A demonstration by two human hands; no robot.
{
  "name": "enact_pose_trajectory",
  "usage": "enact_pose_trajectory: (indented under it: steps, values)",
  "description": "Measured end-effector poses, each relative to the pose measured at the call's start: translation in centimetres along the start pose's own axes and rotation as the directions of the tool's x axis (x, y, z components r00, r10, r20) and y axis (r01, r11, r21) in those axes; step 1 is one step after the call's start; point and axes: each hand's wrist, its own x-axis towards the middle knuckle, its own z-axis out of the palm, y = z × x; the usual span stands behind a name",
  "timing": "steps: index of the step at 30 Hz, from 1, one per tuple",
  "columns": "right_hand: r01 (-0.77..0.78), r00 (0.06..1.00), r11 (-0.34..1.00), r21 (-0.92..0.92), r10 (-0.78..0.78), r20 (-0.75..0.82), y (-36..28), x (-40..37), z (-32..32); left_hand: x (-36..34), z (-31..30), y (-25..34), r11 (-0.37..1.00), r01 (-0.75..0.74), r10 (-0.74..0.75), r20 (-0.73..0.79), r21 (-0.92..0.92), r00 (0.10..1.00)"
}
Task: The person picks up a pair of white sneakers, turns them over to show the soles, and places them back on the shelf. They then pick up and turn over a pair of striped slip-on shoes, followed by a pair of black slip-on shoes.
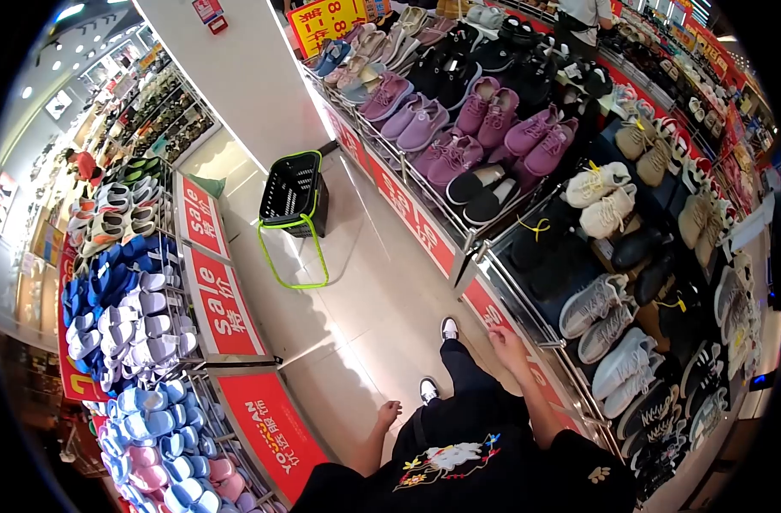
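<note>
My left hand (389, 415) hangs low over the tiled floor, left of my legs, its fingers loosely bent and nothing visible in them. On the other side, my right hand (507, 348) is beside the red sale panel (490, 315) of the right display, fingers slightly apart and holding nothing visible. A black shopping basket (292, 192) with green trim stands on the floor ahead, its green handle folded down toward me. White-and-grey sneakers (599, 316) lie on the rack nearest my right hand.
A rack of blue and white slippers (151, 329) lines the left side. Purple and black shoes (459, 158) fill the right display. A white pillar (236, 77) rises behind the basket. One person (578, 19) is at the back right, another (84, 167) far left.
</note>
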Motion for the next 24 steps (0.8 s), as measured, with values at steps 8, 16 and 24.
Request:
enact_pose_trajectory:
  steps: [8, 16, 24]
  values:
    - [0.082, 0.996, 0.979, 0.184, -0.077, -0.035, -3.0, 13.2, 1.8, 3.6, -2.0, 5.2, 0.897, -0.042, 0.034, 0.027, 0.439, 0.999]
    - [0.276, 0.959, 0.955, 0.104, -0.266, -0.098, -6.2, 25.0, -0.6, 7.7, -4.2, 24.2, 0.958, -0.198, 0.232, -0.154, 0.206, 0.96]
    - [0.303, 0.953, 0.953, 0.014, -0.303, -0.026, -8.4, 30.1, 0.2, 10.3, -5.8, 29.9, 0.9, -0.292, 0.359, -0.173, 0.323, 0.917]
